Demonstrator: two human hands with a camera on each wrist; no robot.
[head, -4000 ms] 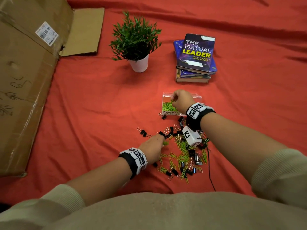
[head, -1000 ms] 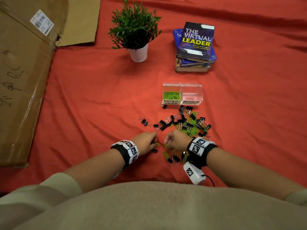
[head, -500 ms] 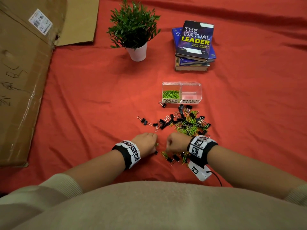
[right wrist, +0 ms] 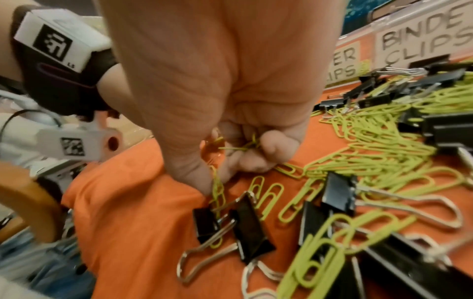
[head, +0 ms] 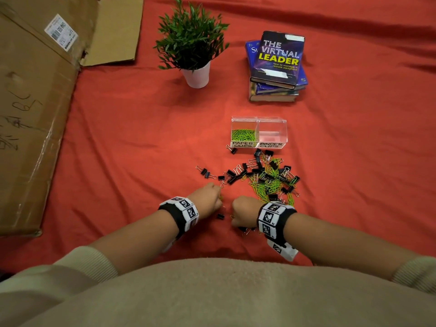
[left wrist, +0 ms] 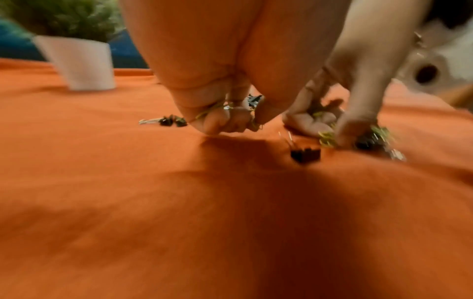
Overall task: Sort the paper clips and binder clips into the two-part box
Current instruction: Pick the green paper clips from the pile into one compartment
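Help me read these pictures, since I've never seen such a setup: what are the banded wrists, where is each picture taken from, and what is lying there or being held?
No machine here: a person sorts clips bare-handed. The checkered wristbands carry small cameras. One picture comes from a head camera looking down; the other two look along each hand. On the red cloth stands a clear two-part plastic box: green paper clips fill its left part, its right part looks empty. A mixed pile of green wire paper clips and black binder clips lies before it. The left hand and right hand each hold gathered green paper clips in curled fingers.
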